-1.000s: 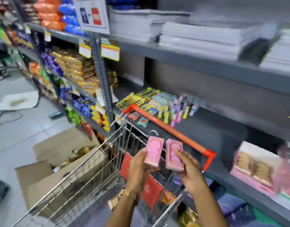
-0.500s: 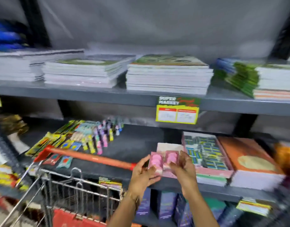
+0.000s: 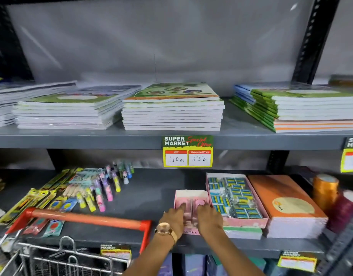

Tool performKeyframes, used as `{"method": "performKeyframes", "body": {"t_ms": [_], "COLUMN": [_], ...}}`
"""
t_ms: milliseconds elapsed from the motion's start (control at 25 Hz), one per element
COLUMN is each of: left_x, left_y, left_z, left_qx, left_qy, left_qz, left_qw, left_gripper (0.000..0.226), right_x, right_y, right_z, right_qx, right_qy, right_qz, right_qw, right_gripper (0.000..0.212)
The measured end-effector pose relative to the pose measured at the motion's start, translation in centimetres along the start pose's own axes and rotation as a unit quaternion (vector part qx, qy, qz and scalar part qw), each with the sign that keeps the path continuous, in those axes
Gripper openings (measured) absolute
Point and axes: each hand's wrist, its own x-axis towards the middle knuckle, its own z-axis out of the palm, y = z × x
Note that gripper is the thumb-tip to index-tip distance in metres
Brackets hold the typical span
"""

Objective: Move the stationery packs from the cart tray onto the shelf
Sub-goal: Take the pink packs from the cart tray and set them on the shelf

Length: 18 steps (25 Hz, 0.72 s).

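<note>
On the grey middle shelf (image 3: 151, 194), both hands now rest over a pink open box (image 3: 191, 198) that sits just left of a larger pink box of small blue packs (image 3: 234, 198). Half a second ago the hands held the two pink packs (image 3: 188, 211) up in front of the shelf edge; now they have pushed them down into the pink box, side by side. The left hand (image 3: 174, 218) lies flat with fingers pressed on the left pack, a gold watch (image 3: 165, 229) on its wrist. The right hand (image 3: 208, 216) lies the same way on the right pack, fingers together. The grip itself is blurred, so whether the fingers still pinch the packs or only press on them I cannot tell. The view has come closer and steadier than before. The cart's orange handle (image 3: 86, 219) sits lower left, in front of the shelf, and rows of pens (image 3: 104, 188) lie behind it. An orange-covered stack of paper (image 3: 287, 204) lies right of the blue packs.
</note>
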Motion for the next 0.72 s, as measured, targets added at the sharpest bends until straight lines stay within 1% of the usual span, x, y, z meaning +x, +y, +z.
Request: {"method": "performKeyframes", "body": {"t_ms": [40, 120, 280, 440, 520, 600, 720], "left_x": [0.0, 0.2, 0.9, -0.4, -1.4, -3.1, -5.7], "left_y": [0.2, 0.8, 0.8, -0.5, -2.2, -4.4, -9.1], "left_z": [0.0, 0.0, 0.3, -0.3, -0.9, -2.2, -2.8], "left_qx": [0.076, 0.153, 0.182, 0.183, 0.198, 0.196, 0.151], "left_qy": [0.011, 0.026, 0.048, 0.063, 0.105, 0.141, 0.216], "left_qz": [0.007, 0.013, 0.008, 0.046, 0.052, 0.02, -0.029], "left_qw": [0.997, 0.988, 0.982, 0.98, 0.973, 0.97, 0.964], "left_gripper": [0.045, 0.036, 0.031, 0.035, 0.042, 0.049, 0.057], "right_x": [0.0, 0.4, 0.5, -0.8, -2.0, -3.3, -4.3], "right_y": [-0.3, -0.7, -1.1, -1.8, -3.5, -6.5, -11.6], "right_z": [0.0, 0.6, 0.8, -0.5, -1.4, -1.7, 0.0], "right_qx": [-0.039, -0.105, -0.17, -0.144, -0.106, -0.064, -0.01], "right_qy": [0.009, 0.013, 0.003, 0.019, 0.053, 0.084, 0.109], "right_qz": [0.0, -0.021, -0.053, -0.053, -0.081, -0.134, -0.209], "right_qw": [0.999, 0.994, 0.984, 0.988, 0.99, 0.985, 0.972], "right_gripper": [0.034, 0.031, 0.029, 0.03, 0.032, 0.032, 0.038]}}
